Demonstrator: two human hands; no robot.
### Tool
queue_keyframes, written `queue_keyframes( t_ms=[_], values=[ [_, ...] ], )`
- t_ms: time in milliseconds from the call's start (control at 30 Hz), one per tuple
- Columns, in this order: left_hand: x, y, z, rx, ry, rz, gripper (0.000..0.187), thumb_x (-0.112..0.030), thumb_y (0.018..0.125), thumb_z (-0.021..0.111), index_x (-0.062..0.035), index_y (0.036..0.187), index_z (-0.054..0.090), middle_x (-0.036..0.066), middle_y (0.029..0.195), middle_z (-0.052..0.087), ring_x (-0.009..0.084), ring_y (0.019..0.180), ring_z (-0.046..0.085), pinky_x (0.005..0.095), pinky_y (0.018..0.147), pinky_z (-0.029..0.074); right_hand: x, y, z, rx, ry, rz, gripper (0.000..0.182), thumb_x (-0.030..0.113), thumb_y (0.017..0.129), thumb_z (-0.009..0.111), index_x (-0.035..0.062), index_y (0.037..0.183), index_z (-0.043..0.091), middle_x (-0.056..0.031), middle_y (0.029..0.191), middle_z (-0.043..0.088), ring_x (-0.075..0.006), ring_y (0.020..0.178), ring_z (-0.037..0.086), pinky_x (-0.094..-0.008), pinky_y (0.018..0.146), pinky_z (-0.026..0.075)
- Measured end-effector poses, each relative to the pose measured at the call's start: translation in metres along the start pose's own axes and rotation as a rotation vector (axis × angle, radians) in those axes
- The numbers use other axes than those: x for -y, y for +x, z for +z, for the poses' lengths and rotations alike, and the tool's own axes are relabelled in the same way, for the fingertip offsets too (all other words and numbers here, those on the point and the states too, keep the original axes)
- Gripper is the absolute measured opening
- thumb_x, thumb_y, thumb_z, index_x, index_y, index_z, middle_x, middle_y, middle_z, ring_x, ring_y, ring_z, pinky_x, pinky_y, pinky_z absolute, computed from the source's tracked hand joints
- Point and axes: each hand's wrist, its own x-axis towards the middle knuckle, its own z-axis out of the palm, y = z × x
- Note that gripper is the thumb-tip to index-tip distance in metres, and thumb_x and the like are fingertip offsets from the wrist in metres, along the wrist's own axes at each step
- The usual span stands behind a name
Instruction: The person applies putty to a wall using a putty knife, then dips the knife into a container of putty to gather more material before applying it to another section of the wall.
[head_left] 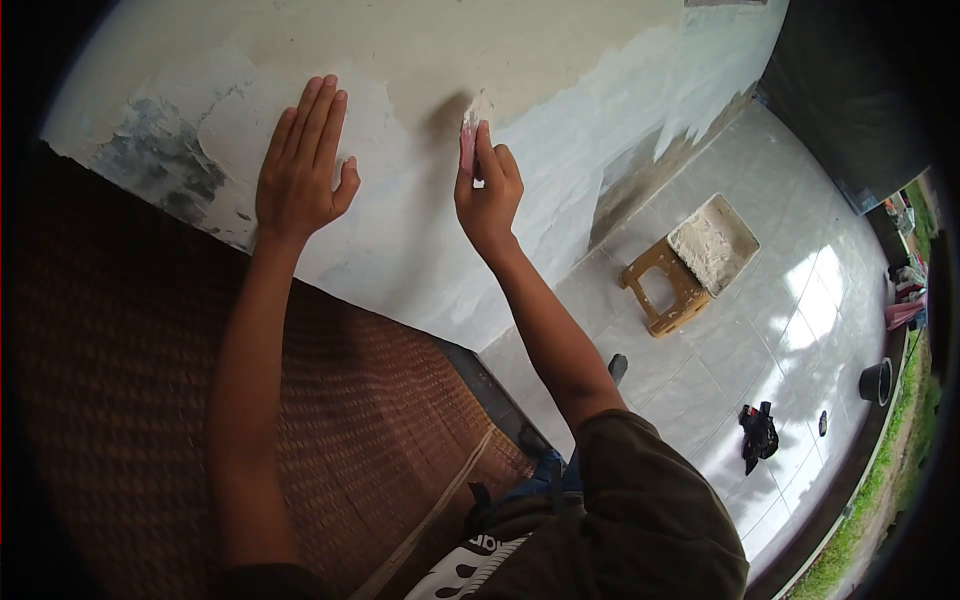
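left hand (300, 170): lying flat on the wall (420, 240), upper left, fingers together
right hand (487, 190): gripping what's probably a putty knife (468, 135), top center

Two hands (300, 170), one scraper (468, 140), stool (662, 285), tray (712, 243).

A house veranda under renovation: a patchy, half-plastered white wall (420, 230), glossy pale floor tiles (790, 330), a wooden stool (662, 290) bearing a plaster-filled tray (712, 243), grass (880, 480) alongside.
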Motion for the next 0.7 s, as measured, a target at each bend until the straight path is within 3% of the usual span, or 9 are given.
queue_keyframes(
  t_ms=[133,200,333,400,600,700],
  values=[
    [0.000,0.000,0.001,-0.004,-0.004,-0.002,0.068,-0.024,0.086,0.052,-0.0019,0.150,0.042,0.010,0.159,0.039,0.0225,0.149,0.033,0.0406,0.122,0.026,-0.022,-0.004,0.025,0.040,-0.096,0.032,0.068,-0.011,0.071,0.068,-0.0007,0.138,0.056,-0.0084,0.082,0.053,-0.0241,0.070,0.053,-0.0343,0.059,0.046],
    [0.000,0.000,0.000,-0.006,-0.013,-0.003,0.069,-0.025,0.086,0.053,-0.0019,0.150,0.042,0.010,0.159,0.039,0.0224,0.149,0.033,0.0408,0.122,0.026,0.001,-0.030,0.031,0.071,-0.099,0.092,0.061,-0.013,0.074,0.068,-0.0022,0.134,0.059,-0.0110,0.083,0.055,-0.0245,0.071,0.056,-0.0338,0.060,0.049],
    [0.000,0.000,-0.001,-0.010,-0.028,-0.003,0.069,-0.024,0.085,0.053,-0.0014,0.149,0.042,0.011,0.159,0.039,0.0227,0.149,0.033,0.0412,0.121,0.027,0.047,-0.093,0.013,0.243,0.045,-0.035,0.066,-0.011,0.069,0.070,-0.0003,0.134,0.060,-0.0108,0.083,0.055,-0.0283,0.075,0.060,-0.0362,0.066,0.053],
    [0.000,0.001,0.000,-0.012,-0.031,-0.001,0.069,-0.024,0.085,0.054,-0.0013,0.149,0.042,0.011,0.159,0.039,0.0228,0.149,0.033,0.0412,0.121,0.027,0.049,-0.090,0.000,0.272,0.058,-0.055,0.065,-0.011,0.069,0.070,-0.0005,0.133,0.061,-0.0096,0.079,0.053,-0.0256,0.072,0.058,-0.0347,0.062,0.051],
    [0.001,0.000,0.002,-0.020,-0.014,0.007,0.069,-0.023,0.085,0.053,-0.0018,0.149,0.043,0.011,0.158,0.040,0.0228,0.149,0.034,0.0410,0.121,0.028,-0.022,-0.007,0.008,-0.030,-0.103,0.156,0.059,-0.015,0.076,0.064,-0.0045,0.134,0.058,-0.0076,0.076,0.051,-0.0205,0.066,0.053,-0.0319,0.058,0.046],
    [0.001,0.000,0.002,-0.029,-0.042,0.018,0.068,-0.019,0.085,0.053,-0.0005,0.150,0.040,0.013,0.158,0.039,0.0270,0.148,0.035,0.0456,0.119,0.030,-0.036,-0.003,0.024,0.000,-0.202,0.160,0.058,-0.014,0.076,0.063,-0.0052,0.133,0.058,-0.0096,0.078,0.053,-0.0228,0.066,0.054,-0.0339,0.059,0.047]
  ],
)
